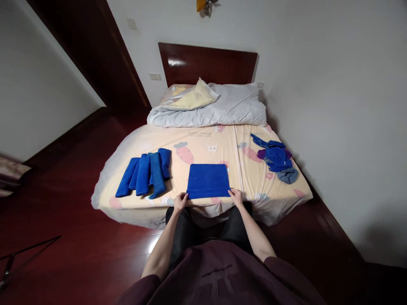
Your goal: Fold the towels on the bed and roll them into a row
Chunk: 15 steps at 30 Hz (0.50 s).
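Note:
A blue towel lies flat on the bed in front of me, its near edge turned over in a narrow fold. My left hand pinches the near left corner. At the near right corner, my right hand grips the fold the same way. Several rolled blue towels are bunched together to the left of my left hand. Over on the right side of the bed sits a crumpled heap of cloths in blue, purple and grey-blue.
The bed has a cream sheet with carrot and rabbit prints. A grey-white quilt is bunched near the dark wooden headboard. A wall runs along the right. Part of a black stand shows at lower left.

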Each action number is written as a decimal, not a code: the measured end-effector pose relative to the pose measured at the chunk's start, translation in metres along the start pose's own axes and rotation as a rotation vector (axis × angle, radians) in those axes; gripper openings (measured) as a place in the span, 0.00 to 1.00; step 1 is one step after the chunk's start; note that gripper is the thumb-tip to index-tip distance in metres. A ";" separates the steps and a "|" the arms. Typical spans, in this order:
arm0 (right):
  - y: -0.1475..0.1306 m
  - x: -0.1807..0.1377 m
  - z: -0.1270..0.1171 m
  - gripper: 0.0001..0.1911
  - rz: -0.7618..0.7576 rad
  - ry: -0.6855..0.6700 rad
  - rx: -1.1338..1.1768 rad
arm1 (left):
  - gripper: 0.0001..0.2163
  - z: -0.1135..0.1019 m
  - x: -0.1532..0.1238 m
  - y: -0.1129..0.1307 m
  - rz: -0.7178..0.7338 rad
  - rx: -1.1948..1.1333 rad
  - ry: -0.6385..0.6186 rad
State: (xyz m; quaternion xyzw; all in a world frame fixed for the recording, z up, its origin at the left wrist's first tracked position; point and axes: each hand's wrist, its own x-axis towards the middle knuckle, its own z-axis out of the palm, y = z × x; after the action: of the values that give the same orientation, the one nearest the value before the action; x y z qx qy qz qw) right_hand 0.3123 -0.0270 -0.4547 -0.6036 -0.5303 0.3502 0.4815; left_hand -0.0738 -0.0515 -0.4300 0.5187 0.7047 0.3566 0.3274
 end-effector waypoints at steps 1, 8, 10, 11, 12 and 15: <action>0.000 0.002 0.001 0.21 0.007 0.007 0.003 | 0.13 0.000 0.001 0.001 -0.005 -0.011 0.011; -0.023 0.003 -0.005 0.18 -0.137 0.067 -0.137 | 0.15 -0.009 0.007 0.011 0.159 0.082 0.111; -0.037 -0.003 -0.005 0.16 -0.260 0.030 -0.205 | 0.14 -0.011 0.005 0.017 0.273 0.119 0.045; -0.044 -0.006 -0.004 0.15 -0.307 -0.004 -0.233 | 0.14 -0.011 0.004 0.020 0.324 0.128 -0.004; -0.051 -0.010 -0.002 0.15 -0.342 -0.041 -0.258 | 0.15 -0.010 0.003 0.023 0.368 0.136 -0.057; -0.061 -0.017 0.006 0.15 -0.410 -0.156 -0.321 | 0.17 -0.002 0.002 0.024 0.451 0.178 -0.195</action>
State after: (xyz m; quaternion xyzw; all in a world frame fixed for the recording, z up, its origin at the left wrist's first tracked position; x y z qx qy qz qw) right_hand 0.2850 -0.0438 -0.3999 -0.5234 -0.7257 0.2024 0.3981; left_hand -0.0641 -0.0448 -0.4091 0.7213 0.5650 0.3053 0.2593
